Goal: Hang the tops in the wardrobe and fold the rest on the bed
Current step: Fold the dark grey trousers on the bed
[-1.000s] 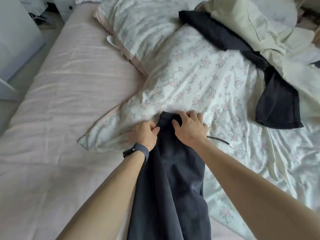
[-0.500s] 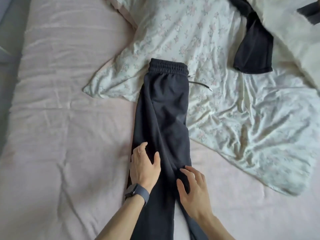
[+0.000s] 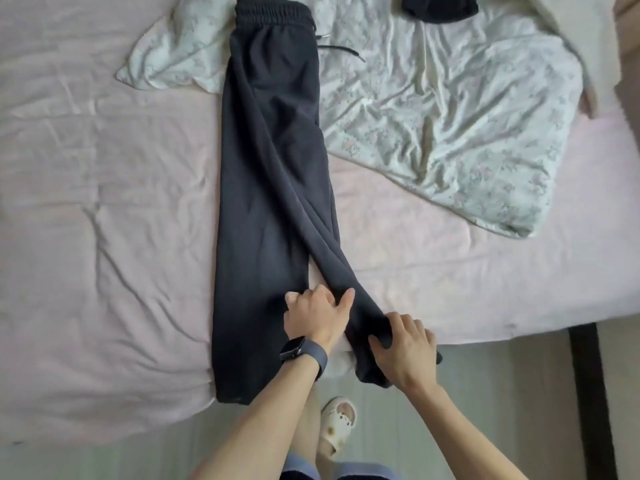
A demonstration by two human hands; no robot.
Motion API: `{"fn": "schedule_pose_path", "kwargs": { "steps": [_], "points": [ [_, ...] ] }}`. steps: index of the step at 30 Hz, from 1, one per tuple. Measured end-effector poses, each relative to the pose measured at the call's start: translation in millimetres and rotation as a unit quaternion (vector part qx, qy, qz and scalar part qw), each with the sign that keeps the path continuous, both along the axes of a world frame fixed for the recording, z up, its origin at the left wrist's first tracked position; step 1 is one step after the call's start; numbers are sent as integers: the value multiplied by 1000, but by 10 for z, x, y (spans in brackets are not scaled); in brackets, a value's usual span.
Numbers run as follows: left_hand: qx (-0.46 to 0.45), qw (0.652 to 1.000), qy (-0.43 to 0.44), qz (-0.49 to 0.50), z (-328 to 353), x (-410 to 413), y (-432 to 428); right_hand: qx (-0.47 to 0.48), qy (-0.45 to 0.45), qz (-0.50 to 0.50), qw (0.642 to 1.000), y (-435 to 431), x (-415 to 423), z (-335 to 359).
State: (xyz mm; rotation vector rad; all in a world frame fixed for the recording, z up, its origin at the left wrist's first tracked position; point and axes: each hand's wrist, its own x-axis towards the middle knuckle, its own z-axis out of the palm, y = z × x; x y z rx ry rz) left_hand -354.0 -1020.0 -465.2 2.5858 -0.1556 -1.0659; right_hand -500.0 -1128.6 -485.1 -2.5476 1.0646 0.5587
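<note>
Pink bed (image 3: 104, 202) bore the trousers (image 3: 270, 168) at full length, waistband at 12 o'clock, hems overhanging at 6, legs splayed apart. I'd judge the folding barely begun, with the legs not yet stacked. The right hand (image 3: 405, 348) curled fingers and thumb round the stray leg near its hem. The left hand (image 3: 317, 315), at its 9 o'clock, pinched that leg's inner edge. Another dark garment (image 3: 440, 8) waited at 1 o'clock on the duvet (image 3: 450, 133).

Readable text: none in this view.
Watch (image 3: 292, 348): the screen is dark, no number shows on it.
Trousers (image 3: 273, 168): plain dark cloth, no brand mark can be read.
</note>
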Motion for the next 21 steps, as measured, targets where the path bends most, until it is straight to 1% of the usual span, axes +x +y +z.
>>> {"fn": "schedule_pose_path", "kwargs": {
  "steps": [2, 4, 5, 7, 9, 11, 12, 14, 15, 16, 18, 21],
  "points": [
    [16, 1000, 8, -15, 9, -216, 12, -7, -2, 2, 1000, 60, -226, -5],
    [18, 998, 56, -24, 49, -474, 52, 45, -63, -7, 997, 184, -425, 34],
    [1, 996, 85, -19, 87, -618, 93, 74, -108, -6, 991, 282, -528, 76],
    [-56, 989, 130, 34, 142, -815, 184, 92, -184, 26, 978, 489, -629, 156],
    [-93, 984, 132, 81, 178, -938, 281, 95, -217, 30, 971, 683, -703, 235],
    [-111, 979, 123, 123, 202, -1008, 416, 77, -217, 25, 973, 816, -825, 249],
    [-127, 971, 131, 157, 213, -1026, 502, 67, -203, 19, 977, 872, -907, 236],
    [-170, 943, 168, 233, 228, -1022, 690, 78, -141, -2, 987, 966, -1075, 184],
    [-191, 930, 179, 257, 241, -1017, 791, 93, -113, -16, 989, 1026, -1156, 160],
    [-202, 926, 181, 263, 258, -1021, 913, 112, -102, -34, 988, 1125, -1237, 149],
    [-198, 935, 176, 237, 240, -1049, 1111, 139, -127, -47, 981, 1324, -1338, 149],
    [-150, 959, 189, 151, 201, -1231, 1483, 178, -179, -1, 968, 1788, -1436, 158]
  ]
}}
